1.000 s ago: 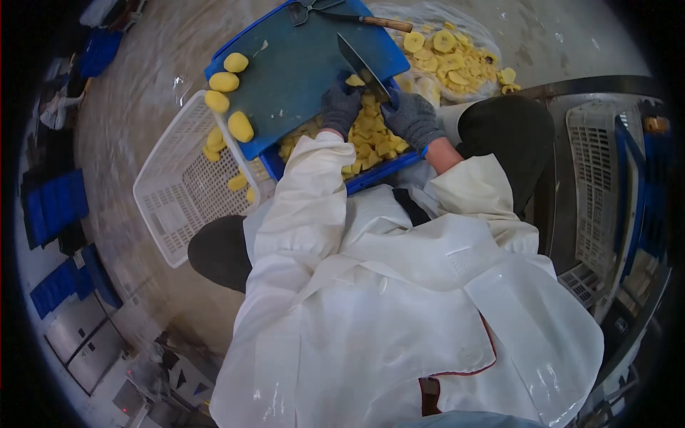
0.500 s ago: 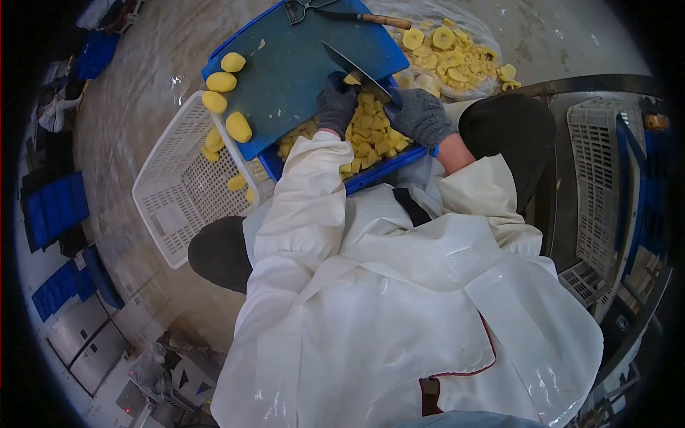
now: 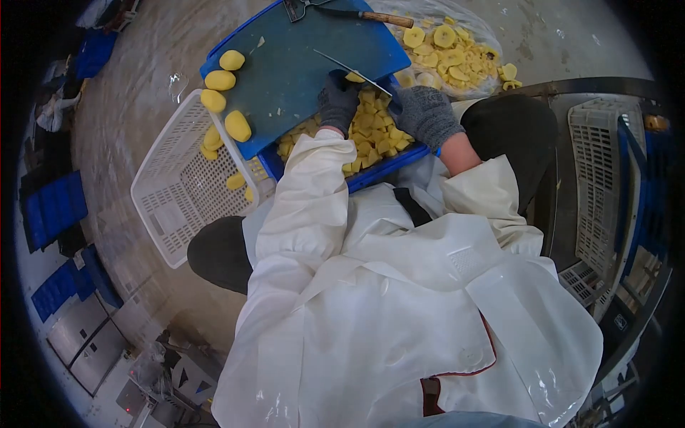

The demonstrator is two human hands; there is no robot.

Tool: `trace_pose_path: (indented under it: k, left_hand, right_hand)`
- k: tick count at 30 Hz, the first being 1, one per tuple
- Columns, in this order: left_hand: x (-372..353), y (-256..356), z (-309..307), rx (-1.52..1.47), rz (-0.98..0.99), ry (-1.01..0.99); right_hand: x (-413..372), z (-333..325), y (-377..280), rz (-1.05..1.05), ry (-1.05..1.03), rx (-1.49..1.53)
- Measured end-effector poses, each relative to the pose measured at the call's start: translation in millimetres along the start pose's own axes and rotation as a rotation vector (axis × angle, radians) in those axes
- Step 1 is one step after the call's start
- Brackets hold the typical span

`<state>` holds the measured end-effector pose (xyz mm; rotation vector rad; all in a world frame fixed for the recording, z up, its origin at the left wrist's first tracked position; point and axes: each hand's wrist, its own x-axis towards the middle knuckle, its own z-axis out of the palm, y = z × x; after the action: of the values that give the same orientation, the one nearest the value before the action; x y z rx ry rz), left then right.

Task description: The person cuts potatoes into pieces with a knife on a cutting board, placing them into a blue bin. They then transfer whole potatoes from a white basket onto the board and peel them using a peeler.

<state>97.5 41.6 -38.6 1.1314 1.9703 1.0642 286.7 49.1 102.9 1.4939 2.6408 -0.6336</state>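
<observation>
My gloved left hand point(image 3: 338, 104) holds a yellow potato piece point(image 3: 354, 77) against the near side of a knife. The knife point(image 3: 353, 69) is gripped in my gloved right hand point(image 3: 425, 114), its blade seen nearly edge-on and pointing up and left. Both hands are over a blue bin point(image 3: 385, 170) filled with potato chunks point(image 3: 372, 133). A blue-green cutting board point(image 3: 292, 68) lies across the bin's far side. Along its left edge sit several peeled potatoes point(image 3: 237, 125).
A white perforated basket point(image 3: 158, 153) with some potatoes stands left of the board. Beyond the board lie a second knife point(image 3: 378, 18) and potato slices point(image 3: 457, 57) on clear plastic. White crates point(image 3: 598, 178) stand at the right beside a metal rail point(image 3: 592, 85).
The knife blade has turned from showing its flat face to nearly edge-on, and its tip has shifted slightly left. My right hand has moved slightly right.
</observation>
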Motion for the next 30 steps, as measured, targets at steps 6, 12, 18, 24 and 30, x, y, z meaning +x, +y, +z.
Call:
trace_pose_path:
  k: [6,12,18,24,30]
  left_hand:
    - [-2,9,-3,-0.001,-0.068,-0.023]
    - [0,10,-2,0.01,-0.001,0.057]
    - [-2,16,-5,-0.038,-0.09,0.041]
    - [0,13,-5,0.034,0.031,0.08]
    - [12,-3,5,-0.026,-0.111,0.044]
  right_hand:
    - [1,-1,1,0.006,0.003,0.001]
    - [3,-2,3,0.029,-0.028,0.023]
    - [2,1,5,-0.019,0.021,0.002]
    - [3,-4,-4,-0.025,-0.017,-0.081]
    - [0,0,-5,-0.016,-0.01,-0.059]
